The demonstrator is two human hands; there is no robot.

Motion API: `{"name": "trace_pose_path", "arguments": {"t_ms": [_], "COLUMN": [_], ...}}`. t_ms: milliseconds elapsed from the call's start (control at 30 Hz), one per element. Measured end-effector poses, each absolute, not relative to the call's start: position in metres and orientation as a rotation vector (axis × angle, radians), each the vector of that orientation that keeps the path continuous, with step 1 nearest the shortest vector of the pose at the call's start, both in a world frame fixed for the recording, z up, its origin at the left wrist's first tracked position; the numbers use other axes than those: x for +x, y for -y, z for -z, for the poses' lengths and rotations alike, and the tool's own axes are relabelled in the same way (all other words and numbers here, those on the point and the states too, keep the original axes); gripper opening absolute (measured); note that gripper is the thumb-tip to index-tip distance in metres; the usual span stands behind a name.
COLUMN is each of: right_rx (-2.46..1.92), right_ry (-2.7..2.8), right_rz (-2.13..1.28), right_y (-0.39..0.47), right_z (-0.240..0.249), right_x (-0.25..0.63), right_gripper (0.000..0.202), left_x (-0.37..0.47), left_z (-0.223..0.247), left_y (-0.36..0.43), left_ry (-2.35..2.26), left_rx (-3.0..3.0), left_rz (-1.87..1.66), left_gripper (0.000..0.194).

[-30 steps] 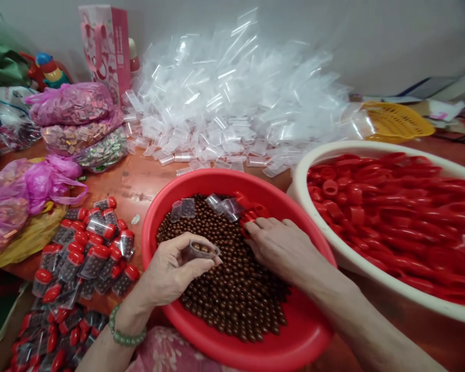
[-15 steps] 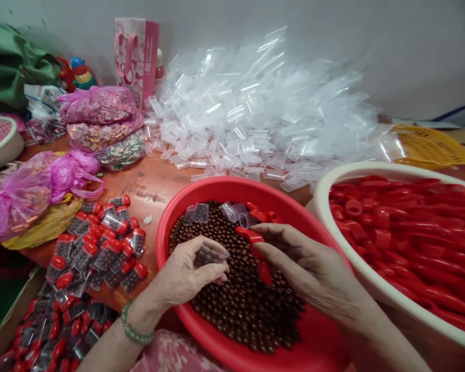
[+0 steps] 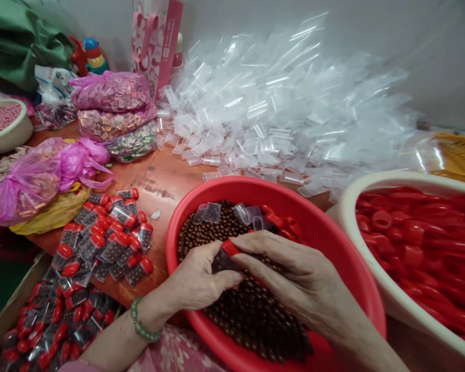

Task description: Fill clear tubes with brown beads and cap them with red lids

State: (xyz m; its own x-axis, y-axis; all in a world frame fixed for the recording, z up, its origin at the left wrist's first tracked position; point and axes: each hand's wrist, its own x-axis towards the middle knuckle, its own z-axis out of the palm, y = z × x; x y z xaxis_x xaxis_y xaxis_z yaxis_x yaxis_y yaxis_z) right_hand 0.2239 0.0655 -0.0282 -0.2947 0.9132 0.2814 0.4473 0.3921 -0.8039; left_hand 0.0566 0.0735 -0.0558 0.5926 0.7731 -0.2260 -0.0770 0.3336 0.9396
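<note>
My left hand (image 3: 196,281) is closed around a small clear plastic container (image 3: 222,262) with dark contents. My right hand (image 3: 298,279) has its fingers on a red plastic cap (image 3: 230,247), which meets the container's end; whether it is fully seated I cannot tell. Both hands are over a red basin (image 3: 203,192) holding many glossy brown balls (image 3: 251,315). Inside its far side lie a few clear containers (image 3: 213,212) and some loose red caps (image 3: 281,222).
Capped containers (image 3: 116,247) lie piled left of the basin, more in a box (image 3: 58,330) below. Empty clear containers (image 3: 256,113) heap up behind. A white tub (image 3: 346,206) of red caps stands right. Pink bags (image 3: 110,93) sit back left.
My right hand has moved left and brought the red cap against the container in my left hand. The whole view has shifted slightly.
</note>
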Motion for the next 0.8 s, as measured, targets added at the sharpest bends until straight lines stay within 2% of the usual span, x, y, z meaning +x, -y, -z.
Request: {"name": "trace_pose_path", "arguments": {"t_ms": [400, 667, 800], "right_rx": [-1.117, -1.135, -1.148], "right_ry": [2.009, 2.03, 2.008], "right_rz": [-0.801, -0.861, -0.763], "right_y": [-0.066, -0.0669, -0.0622], "right_z": [0.0316, 0.0325, 0.0344], "right_x": [0.2312, 0.2286, 0.2243], "right_gripper": [0.024, 0.022, 0.023], "left_x": [0.0569, 0.0557, 0.0556], "left_z": [0.0604, 0.0613, 0.0623], "left_y": [-0.0738, -0.0748, -0.075], "left_ry": [-0.878, -0.906, -0.859], "left_rx": [1.202, 1.231, 1.17], "left_rz": [-0.533, -0.515, -0.53], "left_gripper": [0.011, 0.014, 0.011]}}
